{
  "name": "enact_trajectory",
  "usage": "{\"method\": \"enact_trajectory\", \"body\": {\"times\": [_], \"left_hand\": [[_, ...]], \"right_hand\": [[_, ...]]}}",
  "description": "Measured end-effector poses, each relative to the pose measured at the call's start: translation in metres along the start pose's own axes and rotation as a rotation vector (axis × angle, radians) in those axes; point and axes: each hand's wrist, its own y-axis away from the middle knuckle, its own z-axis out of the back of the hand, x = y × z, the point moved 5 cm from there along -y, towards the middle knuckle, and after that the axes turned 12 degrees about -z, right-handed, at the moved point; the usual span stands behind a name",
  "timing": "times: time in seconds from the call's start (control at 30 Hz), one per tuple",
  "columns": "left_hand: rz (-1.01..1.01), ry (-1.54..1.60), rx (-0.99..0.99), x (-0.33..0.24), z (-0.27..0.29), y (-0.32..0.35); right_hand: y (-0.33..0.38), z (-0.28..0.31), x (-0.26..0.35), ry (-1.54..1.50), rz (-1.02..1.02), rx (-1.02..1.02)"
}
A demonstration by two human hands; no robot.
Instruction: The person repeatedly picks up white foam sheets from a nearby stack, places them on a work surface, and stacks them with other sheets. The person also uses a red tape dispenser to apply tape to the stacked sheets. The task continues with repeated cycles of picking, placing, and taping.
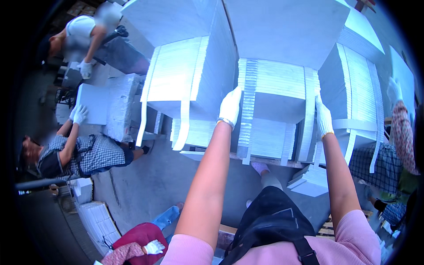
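Note:
A stack of thin white panels (274,81) stands in front of me, strips hanging down its front and a large flat pale top above it. My left hand (230,106), in a white glove, lies along the left side of this stack with its fingers stretched upward. On the opposite side my right hand (324,115), gloved too, rests against the stack's right edge, fingers straight. Both arms reach out far, and some fingertips are partly hidden by the panels. A lower, set-back stack (267,139) shows beneath.
Other strapped stacks stand at left (174,73) and right (360,84). Loose panels (311,181) lie low near my right forearm. Co-workers in white gloves are at left; one holds a panel (93,104). Another person's gloved hand (394,91) touches a panel at far right.

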Motion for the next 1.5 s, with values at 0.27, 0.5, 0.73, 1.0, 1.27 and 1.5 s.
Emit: {"method": "enact_trajectory", "body": {"times": [0.27, 0.5, 0.73, 1.0, 1.27, 1.5], "left_hand": [[-0.096, -0.1, -0.274, -0.001, -0.016, 0.0], [-0.151, 0.401, 0.087, 0.043, -0.001, 0.035], [-0.059, 0.309, 0.067, 0.131, -0.035, 0.028], [0.091, -0.297, -0.173, 0.126, 0.028, 0.202], [0.41, 0.758, -1.011, 0.16, 0.065, 0.583], [0.572, 0.89, -1.816, 0.187, -0.022, 0.84]], "right_hand": [[-0.004, -0.001, -0.015, -0.211, -0.036, 0.076], [0.024, -0.001, -0.042, -0.231, 0.222, 0.344], [-0.06, -0.006, -0.098, 0.486, 0.405, 0.134], [0.018, -0.026, -0.122, 0.728, 0.497, 0.623], [0.259, -0.204, -0.162, 0.954, 0.327, 1.053], [0.537, -0.312, -0.346, 1.268, 0.929, 1.636]]}}
